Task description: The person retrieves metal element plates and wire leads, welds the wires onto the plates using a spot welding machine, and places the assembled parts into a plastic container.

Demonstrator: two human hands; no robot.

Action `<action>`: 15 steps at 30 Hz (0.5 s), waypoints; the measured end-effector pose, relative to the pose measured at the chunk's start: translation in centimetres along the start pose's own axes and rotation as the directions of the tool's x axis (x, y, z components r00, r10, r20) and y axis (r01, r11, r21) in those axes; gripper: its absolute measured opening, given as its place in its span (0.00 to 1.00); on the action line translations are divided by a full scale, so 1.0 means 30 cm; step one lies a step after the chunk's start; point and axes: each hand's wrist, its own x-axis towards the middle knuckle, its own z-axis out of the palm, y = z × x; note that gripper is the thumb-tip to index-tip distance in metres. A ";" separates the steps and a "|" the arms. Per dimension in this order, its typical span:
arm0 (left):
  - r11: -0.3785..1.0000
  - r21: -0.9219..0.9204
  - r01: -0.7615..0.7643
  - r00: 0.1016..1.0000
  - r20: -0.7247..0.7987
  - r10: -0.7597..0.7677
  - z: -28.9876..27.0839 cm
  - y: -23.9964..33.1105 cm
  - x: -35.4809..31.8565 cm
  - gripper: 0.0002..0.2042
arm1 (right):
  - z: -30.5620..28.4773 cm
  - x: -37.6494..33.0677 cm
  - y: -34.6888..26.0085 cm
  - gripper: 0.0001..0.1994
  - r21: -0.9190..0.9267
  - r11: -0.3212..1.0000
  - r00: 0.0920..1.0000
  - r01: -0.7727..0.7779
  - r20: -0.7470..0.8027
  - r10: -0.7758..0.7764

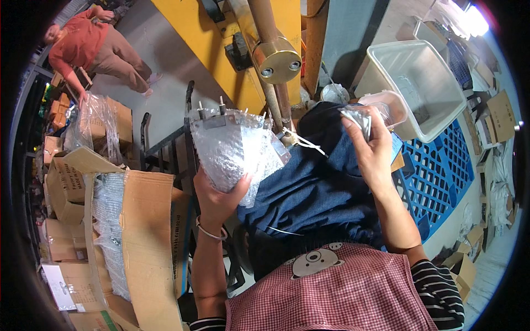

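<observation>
My left hand (pixel 216 197) is closed around the lower end of a bubble-wrapped metal part (pixel 223 151). Metal pins and a plate edge stick out of the wrap at its far side. Over on the right, my right hand (pixel 374 144) pinches a small clear plastic bag (pixel 359 120) with pale pieces inside; what they are is too small to tell. Dark blue cloth (pixel 314 193) covers my lap below both hands. White cords (pixel 306 143) hang by a metal post between the hands.
A yellow machine (pixel 193 33) with a brass-coloured cylinder (pixel 280 62) stands ahead. At right are a small pale tub (pixel 398 110), a large white bin (pixel 439 113) and a blue pallet (pixel 441 176). An open carton (pixel 146 237) holds bubble-wrapped items at left. A person (pixel 83 41) stands far left.
</observation>
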 end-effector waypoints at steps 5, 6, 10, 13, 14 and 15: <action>0.995 0.027 0.093 0.994 0.062 -0.095 -0.057 -0.012 0.064 0.17 | 0.055 0.004 -0.074 0.11 0.080 0.990 0.984 -0.113 0.148 0.101; 0.992 0.030 0.126 0.986 0.105 -0.128 -0.063 -0.019 0.082 0.17 | 0.053 0.008 -0.088 0.12 0.067 0.985 0.971 -0.160 0.190 0.145; 0.974 -0.092 0.205 0.967 0.173 -0.187 -0.064 -0.036 0.122 0.18 | 0.087 0.023 -0.083 0.11 0.202 0.943 0.935 -0.266 0.290 0.202; 0.965 -0.085 0.247 0.949 0.224 -0.223 -0.065 -0.025 0.143 0.18 | 0.120 0.028 -0.072 0.11 0.291 0.910 0.919 -0.295 0.348 0.187; 0.965 -0.071 0.253 0.942 0.246 -0.229 -0.065 -0.024 0.149 0.17 | 0.124 0.028 -0.058 0.11 0.256 0.921 0.912 -0.293 0.362 0.190; 0.964 -0.056 0.259 0.935 0.267 -0.235 -0.065 -0.025 0.156 0.17 | 0.130 0.030 -0.059 0.11 0.256 0.921 0.911 -0.294 0.365 0.189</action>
